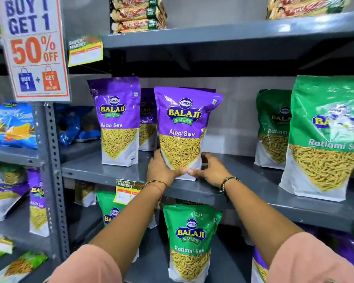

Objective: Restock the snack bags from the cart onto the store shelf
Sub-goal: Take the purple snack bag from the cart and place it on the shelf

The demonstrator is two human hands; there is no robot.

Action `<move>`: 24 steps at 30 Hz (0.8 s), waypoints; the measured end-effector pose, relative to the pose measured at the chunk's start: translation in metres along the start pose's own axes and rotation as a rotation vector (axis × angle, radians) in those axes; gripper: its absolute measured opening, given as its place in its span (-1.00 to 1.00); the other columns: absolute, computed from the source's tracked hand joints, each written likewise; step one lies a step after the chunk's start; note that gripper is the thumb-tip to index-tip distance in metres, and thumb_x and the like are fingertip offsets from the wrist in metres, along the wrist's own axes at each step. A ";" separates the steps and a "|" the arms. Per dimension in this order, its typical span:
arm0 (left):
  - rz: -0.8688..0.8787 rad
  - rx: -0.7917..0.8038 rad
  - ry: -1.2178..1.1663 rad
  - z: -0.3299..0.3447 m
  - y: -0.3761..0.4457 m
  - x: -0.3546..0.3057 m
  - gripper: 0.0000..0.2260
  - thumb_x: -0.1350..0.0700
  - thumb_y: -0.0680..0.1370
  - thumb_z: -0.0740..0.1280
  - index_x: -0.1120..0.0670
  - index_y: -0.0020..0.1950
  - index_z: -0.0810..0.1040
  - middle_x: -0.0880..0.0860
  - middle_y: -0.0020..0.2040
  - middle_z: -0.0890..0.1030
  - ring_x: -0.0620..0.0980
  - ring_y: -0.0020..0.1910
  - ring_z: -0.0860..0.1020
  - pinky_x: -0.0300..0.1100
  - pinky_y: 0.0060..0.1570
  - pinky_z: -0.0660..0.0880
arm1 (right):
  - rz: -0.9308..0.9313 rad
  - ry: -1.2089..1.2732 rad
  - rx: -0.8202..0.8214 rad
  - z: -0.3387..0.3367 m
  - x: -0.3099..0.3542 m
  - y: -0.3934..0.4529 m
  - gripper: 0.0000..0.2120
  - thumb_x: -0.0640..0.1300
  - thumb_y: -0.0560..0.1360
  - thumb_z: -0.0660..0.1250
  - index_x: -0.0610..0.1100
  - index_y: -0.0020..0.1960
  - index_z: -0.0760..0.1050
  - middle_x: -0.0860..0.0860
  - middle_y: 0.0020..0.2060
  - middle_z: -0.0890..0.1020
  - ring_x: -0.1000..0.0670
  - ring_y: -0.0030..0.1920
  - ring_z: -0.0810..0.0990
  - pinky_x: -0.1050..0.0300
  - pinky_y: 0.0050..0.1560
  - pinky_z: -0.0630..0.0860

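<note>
A purple Aloo Sev bag stands upright near the front edge of the grey middle shelf. My left hand grips its lower left side and my right hand grips its lower right corner, thumbs meeting at the white base. Another purple Aloo Sev bag stands to its left, and a third purple bag shows behind, between them. Two green Ratlami Sev bags stand at the right of the same shelf. The cart is out of view.
A "Buy 1 Get 1 50% off" sign hangs at upper left. Green Ratlami Sev bags fill the shelf below. Blue snack bags lie on the left rack. Stacked packets sit on the top shelf. A price tag hangs from the shelf edge.
</note>
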State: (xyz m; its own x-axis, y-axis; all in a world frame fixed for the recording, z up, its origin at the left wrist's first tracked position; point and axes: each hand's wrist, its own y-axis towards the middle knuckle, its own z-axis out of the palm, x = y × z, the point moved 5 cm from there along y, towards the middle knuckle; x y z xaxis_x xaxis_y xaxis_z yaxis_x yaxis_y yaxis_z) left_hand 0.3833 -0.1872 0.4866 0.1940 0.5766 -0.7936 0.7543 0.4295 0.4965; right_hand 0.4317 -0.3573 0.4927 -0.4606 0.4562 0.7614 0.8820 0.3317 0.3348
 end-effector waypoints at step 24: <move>-0.254 -0.365 0.233 -0.121 0.049 0.086 0.34 -0.27 -0.01 0.56 0.13 0.50 -0.19 0.29 0.52 0.05 0.29 0.52 -0.02 0.22 0.48 0.00 | 0.088 0.063 -0.262 0.033 0.023 0.010 0.25 0.09 0.05 0.66 -0.18 0.48 -0.04 -0.10 0.35 0.44 -0.13 0.37 0.40 0.01 0.37 0.36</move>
State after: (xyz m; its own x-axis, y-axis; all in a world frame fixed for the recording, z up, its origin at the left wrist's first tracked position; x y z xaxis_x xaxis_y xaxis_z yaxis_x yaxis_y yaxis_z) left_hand 0.3608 -0.0323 0.4854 -0.1442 0.5442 -0.8264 0.4827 0.7678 0.4213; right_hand 0.4268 -0.3161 0.4955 -0.3814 0.4186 0.8242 0.9178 0.0649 0.3917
